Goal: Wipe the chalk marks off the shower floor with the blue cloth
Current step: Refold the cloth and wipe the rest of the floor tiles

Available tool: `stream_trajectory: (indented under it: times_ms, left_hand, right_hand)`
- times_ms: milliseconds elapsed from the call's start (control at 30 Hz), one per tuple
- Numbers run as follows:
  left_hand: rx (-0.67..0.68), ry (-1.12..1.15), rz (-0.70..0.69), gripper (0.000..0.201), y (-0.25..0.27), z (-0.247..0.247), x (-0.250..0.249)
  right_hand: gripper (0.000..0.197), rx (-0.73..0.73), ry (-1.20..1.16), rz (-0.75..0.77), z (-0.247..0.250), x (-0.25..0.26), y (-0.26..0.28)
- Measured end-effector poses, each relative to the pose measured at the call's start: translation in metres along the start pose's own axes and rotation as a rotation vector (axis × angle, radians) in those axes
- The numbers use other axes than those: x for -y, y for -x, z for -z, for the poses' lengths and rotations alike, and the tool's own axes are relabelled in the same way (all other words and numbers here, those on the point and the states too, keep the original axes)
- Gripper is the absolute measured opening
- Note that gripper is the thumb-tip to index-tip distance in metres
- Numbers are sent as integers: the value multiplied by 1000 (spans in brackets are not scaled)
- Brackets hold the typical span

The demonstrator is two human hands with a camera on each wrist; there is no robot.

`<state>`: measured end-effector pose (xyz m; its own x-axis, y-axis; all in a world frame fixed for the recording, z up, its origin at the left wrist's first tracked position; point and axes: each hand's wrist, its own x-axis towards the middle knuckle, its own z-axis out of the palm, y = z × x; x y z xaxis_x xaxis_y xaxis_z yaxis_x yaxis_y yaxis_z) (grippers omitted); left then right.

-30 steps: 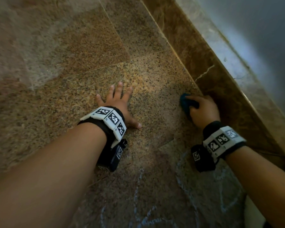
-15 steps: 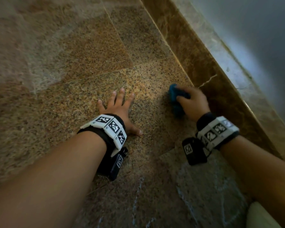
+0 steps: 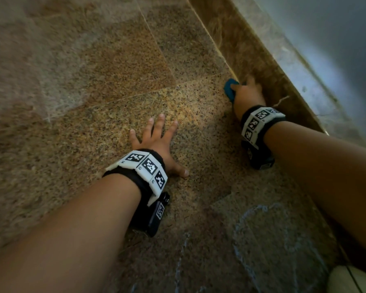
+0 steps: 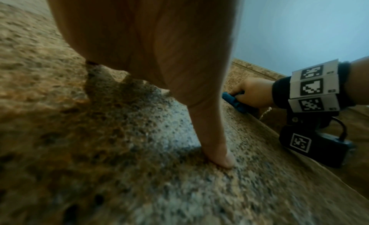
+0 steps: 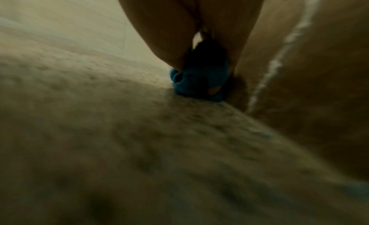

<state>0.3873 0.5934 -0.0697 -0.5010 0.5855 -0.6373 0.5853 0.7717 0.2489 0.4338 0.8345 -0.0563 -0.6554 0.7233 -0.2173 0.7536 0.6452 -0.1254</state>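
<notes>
Right hand [image 3: 248,96] was down at the far right edge of the shower floor [image 3: 106,115], fingers curled round the blue cloth [image 3: 230,89] and gripping it. Cloth was bunched into a wad, pressed on the granite right where floor meets the brown marble curb [image 3: 260,60]. Most of the wad sat under the palm and fingers; a blue lump stuck out past the knuckles on the side toward the left hand. In the right wrist view the cloth [image 5: 199,81] was wedged between the hand above and the floor below, touching both, curb wall just beside it with a pale vein running up it. Very blurred there, so individual fingers could not be told apart.

Left hand [image 3: 156,142] was flat on the floor, well apart from the cloth, fingers straight and spread, holding nothing. The left wrist view showed the thumb tip pressed onto the speckled stone, with the right hand [image 4: 253,94] and cloth [image 4: 233,100] beyond it against the curb.

Chalk marks [image 3: 251,233] were pale loops and strokes on the floor nearer the person, between the two forearms, apart from the cloth. Both wrists wore black bands with white marker tags [image 3: 148,166].
</notes>
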Motion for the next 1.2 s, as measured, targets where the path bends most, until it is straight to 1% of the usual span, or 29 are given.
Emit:
stream_trajectory:
  times_ms: [33,100,233,367,467,533,567,633,700,767,833,900,1000,1100,1133,1200]
  left_hand:
    - [-2,2,-2,133,0,0,0]
    - [-6,7,-7,132,0,0,0]
    - [-17,7,-15,133,0,-1,0]
    - [-12,3,-15,132,1,-1,0]
    - [-11,-5,-12,132,1,0,-1]
    - [-10,-9,-11,132,1,0,-1]
    - [-8,-10,-9,132,1,0,-1]
    - [-6,-13,-5,132,1,1,-1]
    - [-7,-15,-2,132,0,1,0]
    - [-9,-15,-1,132,1,1,0]
    - [-11,-17,-1,132,0,0,-1]
    - [-14,-19,0,132,-1,1,-1]
    - [-23,-20,5,133,-1,0,-1]
    - [-33,-19,2,133,0,-2,1]
    - [-32,-17,0,133,0,-2,1]
    - [-26,-13,0,133,0,-2,1]
  right_hand:
    - [40,-1,84,-10,-2,-5,1]
    - [44,10,158,-75,-2,-10,3]
    - [36,57,260,-114,-1,-15,18]
    - [41,79,145,-180,-6,-34,40]
    - [42,96,86,-109,-9,-49,63]
    - [46,80,6,-75,-6,-56,77]
    - [50,78,6,-68,-6,-58,84]
    - [57,77,123,-47,-8,-59,95]
    - [61,13,251,41,-13,-55,100]
    - [58,9,255,138,-18,-52,97]
    - [52,73,234,185,-23,-54,87]
    - [52,87,213,198,-28,-63,82]
    - [54,65,217,183,-35,-75,92]
    - [58,34,136,163,-41,-78,109]
    - [61,1,98,173,-40,-76,109]
    - [66,-118,28,238,-35,-66,97]
